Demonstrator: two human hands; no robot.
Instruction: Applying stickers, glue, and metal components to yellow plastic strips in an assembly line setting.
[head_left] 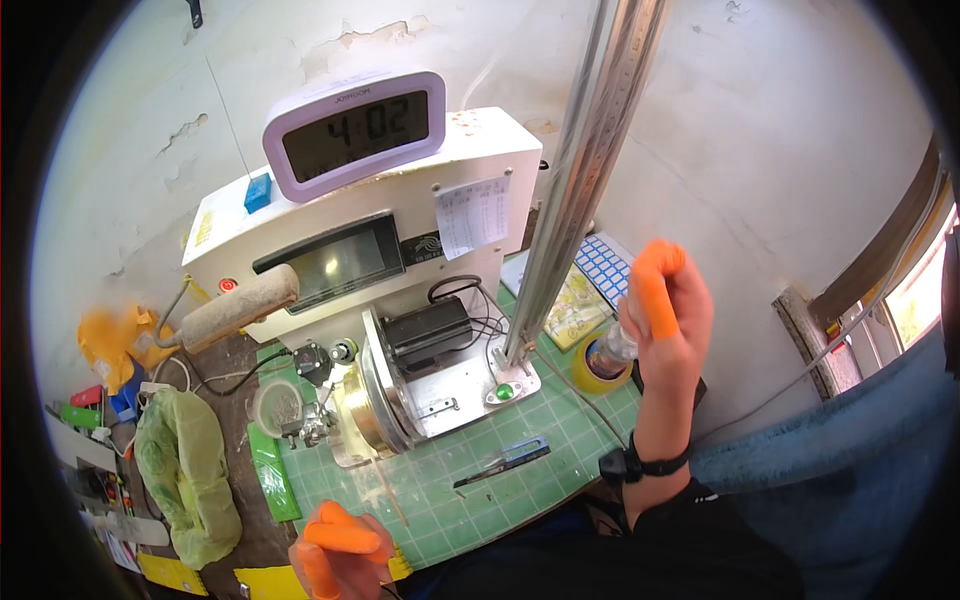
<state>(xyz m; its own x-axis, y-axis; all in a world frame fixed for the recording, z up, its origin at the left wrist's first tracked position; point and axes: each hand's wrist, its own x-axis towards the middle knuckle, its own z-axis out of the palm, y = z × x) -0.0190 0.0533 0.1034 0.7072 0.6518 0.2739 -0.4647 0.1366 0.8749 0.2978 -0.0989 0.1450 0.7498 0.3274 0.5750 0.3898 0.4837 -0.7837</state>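
Right hand (pixel 672 300) curled, overlapping clear container (pixel 612 350), left hand (pixel 345 560) curled, cropped below; cannot tell if either grip pinches

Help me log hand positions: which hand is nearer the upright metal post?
The right hand, just to the right of the metal post in this view. The left hand is farther off, at the picture's lower edge.

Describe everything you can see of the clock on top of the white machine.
The clock is a rounded rectangle with a pale lilac, plastic-looking frame around a dark display. Large black digits show on it; smaller marks below are faint. It stands upright on the white casing, display facing the camera, its right end higher in the picture. Neither the left hand nor the right hand touches it.
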